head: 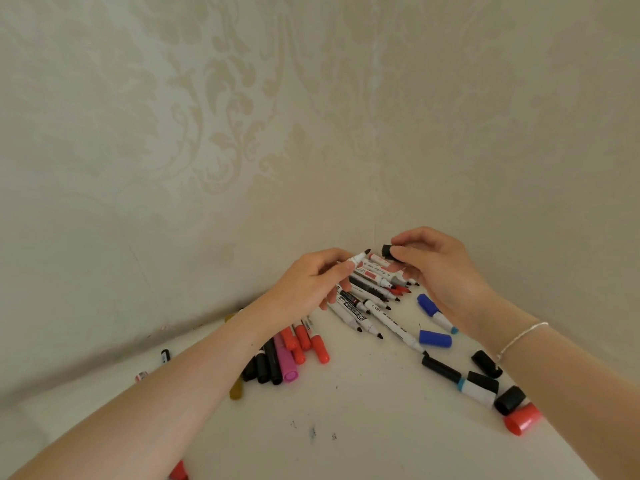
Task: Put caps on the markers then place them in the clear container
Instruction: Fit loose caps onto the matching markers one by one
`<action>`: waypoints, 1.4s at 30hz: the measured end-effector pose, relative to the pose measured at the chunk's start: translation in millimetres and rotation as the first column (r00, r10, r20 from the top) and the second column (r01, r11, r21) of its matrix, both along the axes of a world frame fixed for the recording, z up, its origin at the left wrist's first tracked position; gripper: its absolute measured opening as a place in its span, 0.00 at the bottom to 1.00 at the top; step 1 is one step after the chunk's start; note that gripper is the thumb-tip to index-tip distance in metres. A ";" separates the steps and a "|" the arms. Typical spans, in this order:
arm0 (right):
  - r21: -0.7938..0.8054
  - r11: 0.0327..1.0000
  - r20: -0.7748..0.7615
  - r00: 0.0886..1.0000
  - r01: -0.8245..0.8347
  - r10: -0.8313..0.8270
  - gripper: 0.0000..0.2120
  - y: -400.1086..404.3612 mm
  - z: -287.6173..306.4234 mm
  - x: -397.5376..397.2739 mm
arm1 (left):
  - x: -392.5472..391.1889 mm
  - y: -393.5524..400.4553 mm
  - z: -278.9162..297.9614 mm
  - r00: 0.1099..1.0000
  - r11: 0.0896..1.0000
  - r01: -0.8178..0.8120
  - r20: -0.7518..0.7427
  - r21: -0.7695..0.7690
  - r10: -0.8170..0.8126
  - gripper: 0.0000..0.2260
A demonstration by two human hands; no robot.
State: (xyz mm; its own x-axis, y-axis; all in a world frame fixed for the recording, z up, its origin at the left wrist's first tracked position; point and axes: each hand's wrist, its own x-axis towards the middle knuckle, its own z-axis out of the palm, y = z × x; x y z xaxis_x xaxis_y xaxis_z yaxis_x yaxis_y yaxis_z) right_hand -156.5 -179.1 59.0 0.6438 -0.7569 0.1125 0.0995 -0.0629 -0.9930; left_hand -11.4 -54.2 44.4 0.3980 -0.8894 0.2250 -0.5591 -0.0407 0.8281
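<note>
- The person's left hand [311, 282] pinches an uncapped white marker [358, 258] between thumb and fingers, lifted above the pile, its dark tip pointing right and slightly up.
- The right hand [436, 268] grips a black cap [387, 251] between thumb and curled fingers, the cap's open end facing left toward the marker's tip; tip and cap are near each other but apart.
- Under and between the hands lies a heap of uncapped markers [372, 296] on the white table [363, 410], white barrels mostly, with black and red tips pointing right and down-right.
- One long white marker [394, 325] slants from the heap toward the lower right, black tip exposed.
- Just below the right hand lies a blue-capped marker [434, 311] with a light blue end, and near it a loose blue cap [435, 338].
- Along the right forearm sit loose black caps [486, 364], a marker with a black cap and teal band [457, 377], a wider black cap [509, 400] and a large red cap [523, 419] touching it.
- Under the left forearm is a cluster of loose caps [287, 355]: several red, several black, one pink, and an ochre one partly hidden by the arm.
- Left of that arm, a small black-capped piece [165, 355] and a whitish piece [141, 375] lie well apart from the rest.
- A thin silver bracelet [519, 339] circles the right wrist.
- Small dark ink marks [312, 432] spot the table near the front.
- The clear container cannot be seen in this view; patterned cream wallpaper [225, 116] fills the background.
</note>
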 end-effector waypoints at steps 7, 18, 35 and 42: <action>-0.078 0.994 -0.046 0.996 -0.074 0.070 0.08 5.3 1.5 2.9 | -1.9 -0.8 0.2 0.999 0.999 0.036 0.034 0.033 -0.037 0.09; -0.165 0.979 -0.053 0.992 -0.118 0.110 0.07 10.3 4.5 10.0 | -3.8 -2.6 -5.0 0.978 0.999 -0.005 0.208 -0.037 0.013 0.09; -0.314 0.927 -0.687 0.723 -0.204 -0.074 0.10 -28.7 -9.6 -5.0 | 37.4 4.3 -22.7 0.836 0.934 -0.065 0.530 0.352 -0.142 0.16; -0.097 0.813 -0.981 0.194 -0.575 0.020 0.09 -28.1 -20.1 -23.6 | 30.9 7.9 -43.0 0.897 0.899 -0.006 0.400 0.438 -0.188 0.17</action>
State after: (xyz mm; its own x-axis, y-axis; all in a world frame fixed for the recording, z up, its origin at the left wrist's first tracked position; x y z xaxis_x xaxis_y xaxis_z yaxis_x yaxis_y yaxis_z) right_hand -180.0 -207.2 39.0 0.6490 -0.5370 -0.5389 -0.7343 -0.6275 -0.2590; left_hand 19.4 -46.2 1.4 0.2631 -0.9635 -0.0489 -0.8675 -0.2585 0.4250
